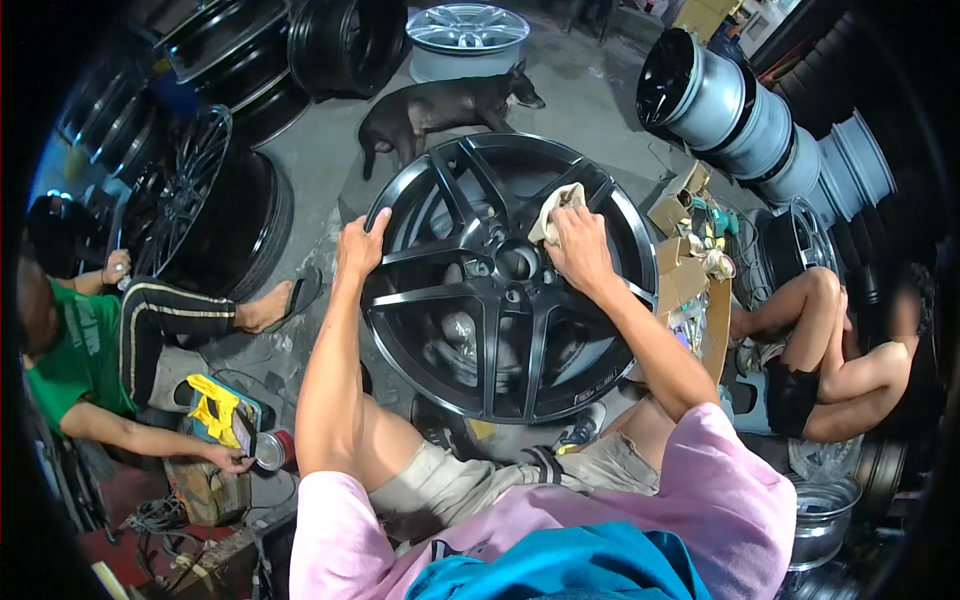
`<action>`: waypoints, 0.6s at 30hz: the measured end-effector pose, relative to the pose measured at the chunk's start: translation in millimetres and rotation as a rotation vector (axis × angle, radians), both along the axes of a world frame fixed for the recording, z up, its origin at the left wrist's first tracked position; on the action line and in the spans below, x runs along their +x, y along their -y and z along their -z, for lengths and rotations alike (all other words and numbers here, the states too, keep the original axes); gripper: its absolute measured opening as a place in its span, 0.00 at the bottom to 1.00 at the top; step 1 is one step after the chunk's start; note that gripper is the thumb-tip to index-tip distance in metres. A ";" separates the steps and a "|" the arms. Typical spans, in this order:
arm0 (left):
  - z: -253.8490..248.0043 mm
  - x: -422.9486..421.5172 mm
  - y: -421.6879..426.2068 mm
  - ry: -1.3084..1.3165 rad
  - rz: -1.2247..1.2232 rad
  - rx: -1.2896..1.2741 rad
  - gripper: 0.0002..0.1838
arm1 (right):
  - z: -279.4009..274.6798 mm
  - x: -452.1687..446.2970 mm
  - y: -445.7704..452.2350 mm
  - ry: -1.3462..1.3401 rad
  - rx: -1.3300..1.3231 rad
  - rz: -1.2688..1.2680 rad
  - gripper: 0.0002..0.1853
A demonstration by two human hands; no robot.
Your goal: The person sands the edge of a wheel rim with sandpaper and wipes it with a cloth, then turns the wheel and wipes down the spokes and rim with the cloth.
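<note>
A large black alloy wheel rim (487, 345) with paired spokes lies face up in front of me, over my lower legs. My left hand (362, 245) grips its outer edge at the upper left, thumb on top and the other fingers hidden beneath. A pale cream cloth (560, 200) is bunched under my right hand (578, 240), whose fingers close on it. The cloth presses on a spoke just right of the rim's centre hole (518, 263).
A dark dog (430, 108) lies just beyond the rim. Cardboard boxes (685, 275) of supplies stand at the right. Stacked silver rims (750, 120) lie farther right. One person (80, 340) sits at left beside a tin can (272, 450); another (830, 370) sits at right.
</note>
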State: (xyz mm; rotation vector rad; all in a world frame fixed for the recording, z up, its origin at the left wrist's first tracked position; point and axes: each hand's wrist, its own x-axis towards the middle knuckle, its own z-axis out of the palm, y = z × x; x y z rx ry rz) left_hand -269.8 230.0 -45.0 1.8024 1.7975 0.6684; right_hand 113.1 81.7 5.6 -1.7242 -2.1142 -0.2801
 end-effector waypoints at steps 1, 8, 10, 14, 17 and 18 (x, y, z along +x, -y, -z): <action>-10.8 2.5 6.3 0.079 -0.008 -0.045 0.39 | -7.2 4.4 7.0 0.007 -0.036 -0.066 0.24; 12.2 -0.4 -8.5 -0.053 -0.004 0.048 0.43 | -29.3 139.3 30.6 0.181 -0.124 0.025 0.30; -5.9 1.1 -2.3 0.069 0.040 -0.064 0.38 | -26.2 148.8 10.2 0.299 -0.195 -0.079 0.28; -8.9 -1.1 5.7 0.065 0.020 -0.024 0.35 | 20.8 171.2 22.0 0.455 -0.241 -0.451 0.24; 6.7 -6.2 -1.5 0.094 0.025 -0.010 0.35 | -62.7 135.4 23.2 0.363 -0.975 -0.077 0.31; 8.3 -4.3 0.2 0.088 0.035 -0.017 0.35 | -83.4 126.7 14.8 0.378 -1.093 0.013 0.31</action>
